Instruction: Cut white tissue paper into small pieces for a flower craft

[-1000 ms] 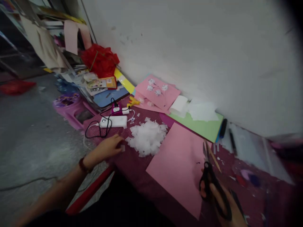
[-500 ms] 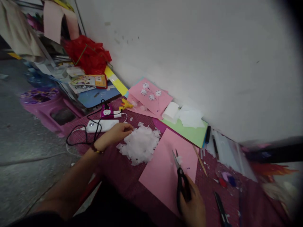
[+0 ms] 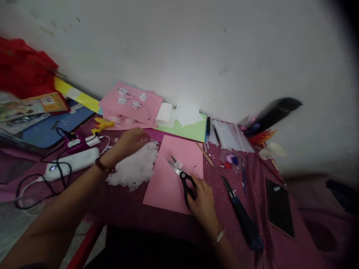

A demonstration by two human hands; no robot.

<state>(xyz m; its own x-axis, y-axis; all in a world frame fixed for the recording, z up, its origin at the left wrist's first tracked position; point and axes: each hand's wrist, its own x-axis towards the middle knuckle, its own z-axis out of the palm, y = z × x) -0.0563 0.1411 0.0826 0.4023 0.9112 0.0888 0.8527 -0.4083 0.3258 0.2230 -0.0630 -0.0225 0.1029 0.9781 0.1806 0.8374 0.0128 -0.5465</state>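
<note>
My right hand point(image 3: 202, 200) grips a pair of black-handled scissors point(image 3: 183, 177) over a pink sheet point(image 3: 162, 186). The blades are parted, and a small white scrap point(image 3: 178, 164) lies by them; whether they touch it I cannot tell. To the left, a loose heap of small white paper pieces point(image 3: 133, 168) lies on the table. My left hand point(image 3: 131, 141) hovers at the heap's far edge, fingers loosely stretched out and somewhat blurred, with nothing visible in them.
Pink sheets with white flowers point(image 3: 134, 102) lie near the wall beside a green sheet point(image 3: 185, 129) bearing white paper. A yellow glue gun point(image 3: 102, 125) and a corded power strip point(image 3: 73, 163) sit left. Rightward are a wooden stick point(image 3: 205, 154), a utility knife point(image 3: 242, 216) and a phone point(image 3: 279, 207).
The view has swung right, bringing the phone and the whole knife into sight. My left hand has moved slightly across the heap's far edge. My right hand keeps hold of the scissors.
</note>
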